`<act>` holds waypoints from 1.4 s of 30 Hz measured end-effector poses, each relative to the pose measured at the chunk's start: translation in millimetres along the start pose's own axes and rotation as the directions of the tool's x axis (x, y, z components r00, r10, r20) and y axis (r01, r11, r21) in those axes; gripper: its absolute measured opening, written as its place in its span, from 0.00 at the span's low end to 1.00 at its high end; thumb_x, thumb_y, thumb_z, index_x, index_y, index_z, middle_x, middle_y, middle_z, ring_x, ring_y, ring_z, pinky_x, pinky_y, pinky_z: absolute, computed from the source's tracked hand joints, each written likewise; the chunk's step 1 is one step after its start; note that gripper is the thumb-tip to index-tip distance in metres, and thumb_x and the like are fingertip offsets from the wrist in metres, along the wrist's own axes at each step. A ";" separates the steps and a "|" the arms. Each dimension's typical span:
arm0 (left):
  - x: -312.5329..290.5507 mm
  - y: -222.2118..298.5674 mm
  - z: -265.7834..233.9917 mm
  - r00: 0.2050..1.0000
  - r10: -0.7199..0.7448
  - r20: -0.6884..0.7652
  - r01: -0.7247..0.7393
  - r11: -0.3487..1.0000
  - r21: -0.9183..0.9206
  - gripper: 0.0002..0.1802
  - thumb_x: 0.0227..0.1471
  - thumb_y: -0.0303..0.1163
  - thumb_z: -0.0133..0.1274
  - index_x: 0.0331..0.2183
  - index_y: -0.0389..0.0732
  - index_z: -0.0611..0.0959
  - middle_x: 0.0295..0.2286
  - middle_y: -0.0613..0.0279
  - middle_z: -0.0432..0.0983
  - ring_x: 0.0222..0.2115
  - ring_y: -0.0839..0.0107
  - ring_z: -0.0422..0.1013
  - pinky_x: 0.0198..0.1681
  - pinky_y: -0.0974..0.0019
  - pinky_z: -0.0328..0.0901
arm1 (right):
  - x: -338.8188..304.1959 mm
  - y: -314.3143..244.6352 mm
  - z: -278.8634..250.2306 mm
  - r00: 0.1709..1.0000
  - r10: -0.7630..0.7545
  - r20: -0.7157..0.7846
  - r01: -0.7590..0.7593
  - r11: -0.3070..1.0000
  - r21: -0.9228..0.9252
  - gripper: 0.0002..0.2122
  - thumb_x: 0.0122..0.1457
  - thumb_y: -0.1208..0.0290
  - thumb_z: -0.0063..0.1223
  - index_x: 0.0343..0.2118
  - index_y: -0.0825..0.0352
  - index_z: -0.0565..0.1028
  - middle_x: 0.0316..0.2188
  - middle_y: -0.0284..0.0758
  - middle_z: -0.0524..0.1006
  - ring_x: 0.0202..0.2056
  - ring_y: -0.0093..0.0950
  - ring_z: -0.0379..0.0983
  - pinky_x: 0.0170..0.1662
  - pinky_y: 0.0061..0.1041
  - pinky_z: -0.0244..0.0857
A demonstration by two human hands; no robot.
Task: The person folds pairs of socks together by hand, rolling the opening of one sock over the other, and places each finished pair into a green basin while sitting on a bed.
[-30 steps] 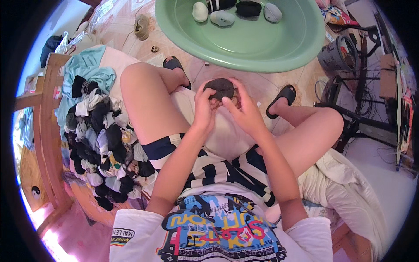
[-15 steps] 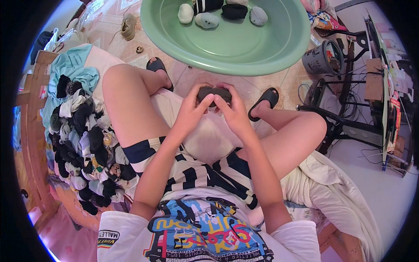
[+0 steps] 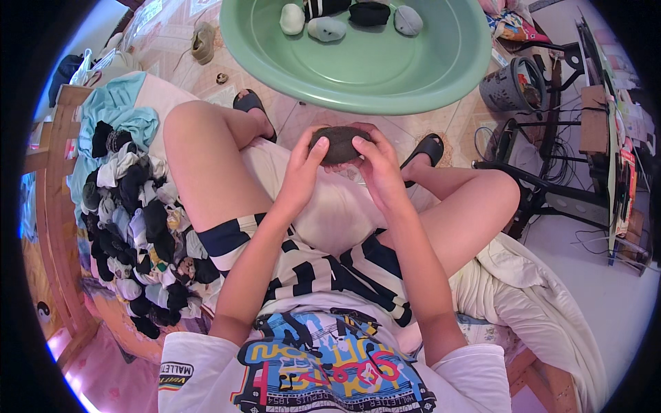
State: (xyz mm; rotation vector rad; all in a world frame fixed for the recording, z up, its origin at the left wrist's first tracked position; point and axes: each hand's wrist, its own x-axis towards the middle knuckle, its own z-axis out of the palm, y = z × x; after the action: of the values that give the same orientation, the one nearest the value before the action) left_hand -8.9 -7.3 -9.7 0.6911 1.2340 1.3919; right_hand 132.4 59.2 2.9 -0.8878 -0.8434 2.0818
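Note:
Between my knees, a dark brown-grey sock (image 3: 340, 145) rolled into a smooth ball is held in both hands. My left hand (image 3: 307, 160) grips its left end, thumb on top. On the right end, my right hand (image 3: 375, 157) closes in the same way, its fingers curled behind and partly hidden. Beyond them stands a big green basin (image 3: 358, 103). Inside it, toward the far side, lie several balled socks, among them a white sock ball (image 3: 292, 19), a light grey sock ball (image 3: 326, 29), a black sock ball (image 3: 369, 14) and a grey sock ball (image 3: 407, 21).
A heap of loose socks (image 3: 138, 227) in black, white and grey lies to my left, beside a light blue cloth (image 3: 117, 103) and a wooden rail (image 3: 51, 206). At right are a bin (image 3: 513, 89), a black metal frame (image 3: 544, 182) with cables, and a crumpled white blanket (image 3: 509, 296).
My thumbs have moved apart to the two ends of the sock ball, so more of its top shows. The ball stays in both hands at nearly the same place.

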 end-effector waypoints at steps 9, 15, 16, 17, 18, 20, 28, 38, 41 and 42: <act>6.4 -4.2 -10.5 0.995 -0.025 -0.098 0.022 0.999 -0.029 0.24 0.61 0.38 0.51 0.51 0.29 0.72 0.38 0.60 0.75 0.35 0.76 0.70 0.39 0.73 0.65 | 2.4 2.7 -10.2 0.999 -0.051 -0.008 0.049 0.978 -0.202 0.20 0.60 0.73 0.52 0.54 0.72 0.66 0.51 0.39 0.70 0.50 0.29 0.69 0.44 0.30 0.72; 2.2 8.2 -10.5 0.997 0.038 -0.068 -0.033 0.997 0.073 0.24 0.58 0.32 0.54 0.53 0.31 0.72 0.44 0.60 0.73 0.42 0.72 0.69 0.48 0.68 0.64 | -0.6 -0.2 -6.6 0.963 -0.264 0.057 0.270 0.943 -0.193 0.26 0.53 0.84 0.58 0.56 0.71 0.64 0.48 0.38 0.71 0.52 0.27 0.67 0.52 0.26 0.67; 2.2 8.4 -11.5 0.996 0.060 -0.059 -0.057 0.997 0.057 0.24 0.57 0.31 0.55 0.53 0.31 0.72 0.44 0.59 0.74 0.43 0.72 0.70 0.50 0.68 0.63 | -0.6 -0.6 -6.5 0.958 -0.280 0.058 0.286 0.940 -0.184 0.27 0.53 0.84 0.59 0.56 0.71 0.63 0.48 0.37 0.71 0.52 0.27 0.67 0.53 0.27 0.67; 2.7 8.4 -12.4 0.995 0.083 -0.051 -0.081 0.996 0.040 0.24 0.56 0.29 0.56 0.52 0.31 0.72 0.44 0.59 0.74 0.45 0.72 0.70 0.51 0.68 0.63 | -0.8 -1.4 -6.3 0.953 -0.296 0.058 0.302 0.937 -0.174 0.28 0.52 0.84 0.59 0.57 0.71 0.63 0.48 0.37 0.71 0.52 0.26 0.67 0.54 0.27 0.66; 2.8 8.6 -12.9 0.993 0.106 -0.043 -0.105 0.994 0.023 0.24 0.56 0.28 0.57 0.52 0.30 0.72 0.44 0.59 0.75 0.46 0.71 0.70 0.53 0.69 0.63 | -1.4 -4.1 -5.8 0.956 -0.282 0.080 0.292 0.935 -0.201 0.27 0.53 0.83 0.60 0.56 0.72 0.64 0.48 0.37 0.71 0.51 0.26 0.68 0.54 0.27 0.66; 2.2 9.7 -11.1 0.990 0.137 -0.028 -0.137 0.991 0.008 0.23 0.55 0.27 0.57 0.51 0.31 0.73 0.43 0.59 0.75 0.45 0.72 0.71 0.52 0.69 0.63 | -2.5 -10.5 -5.1 0.960 -0.252 0.122 0.276 0.927 -0.255 0.24 0.53 0.82 0.61 0.54 0.73 0.66 0.47 0.36 0.72 0.50 0.25 0.68 0.53 0.26 0.66; 2.9 -3.4 -14.4 0.993 0.094 -0.065 -0.085 0.988 0.128 0.16 0.55 0.26 0.57 0.45 0.32 0.78 0.39 0.59 0.78 0.41 0.74 0.71 0.49 0.70 0.64 | -3.7 -0.4 -10.2 0.963 -0.268 -0.012 0.245 0.897 -0.367 0.17 0.54 0.77 0.62 0.46 0.76 0.72 0.42 0.36 0.75 0.45 0.25 0.72 0.51 0.23 0.67; 1.6 -6.2 -3.5 0.998 0.055 -0.022 -0.055 0.998 -0.006 0.22 0.55 0.27 0.58 0.49 0.31 0.71 0.43 0.59 0.72 0.44 0.74 0.69 0.50 0.71 0.64 | -2.8 4.1 -1.9 0.982 -0.185 0.034 0.183 0.907 -0.379 0.23 0.53 0.76 0.63 0.51 0.76 0.68 0.46 0.38 0.74 0.47 0.25 0.71 0.53 0.24 0.66; 0.5 -10.6 -8.7 0.999 0.048 -0.002 -0.048 0.995 0.089 0.22 0.55 0.29 0.58 0.49 0.32 0.72 0.42 0.61 0.73 0.43 0.75 0.69 0.49 0.70 0.64 | 0.3 8.5 -8.4 0.982 -0.181 0.054 0.187 0.897 -0.400 0.21 0.54 0.77 0.63 0.49 0.76 0.70 0.44 0.37 0.74 0.46 0.24 0.71 0.51 0.23 0.66; 0.1 -11.4 -10.8 0.999 0.040 0.012 -0.042 0.990 0.137 0.22 0.55 0.30 0.58 0.49 0.33 0.73 0.42 0.61 0.72 0.43 0.75 0.68 0.49 0.70 0.63 | -1.7 8.3 -10.3 0.987 -0.156 0.046 0.161 0.904 -0.396 0.20 0.54 0.77 0.63 0.48 0.75 0.70 0.44 0.37 0.74 0.45 0.24 0.71 0.50 0.22 0.66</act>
State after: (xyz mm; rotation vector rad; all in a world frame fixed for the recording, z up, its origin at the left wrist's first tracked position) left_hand -14.9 -11.9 -23.4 0.8214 1.3236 1.3443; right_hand 138.5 56.4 -8.6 -0.9777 -1.3342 1.8039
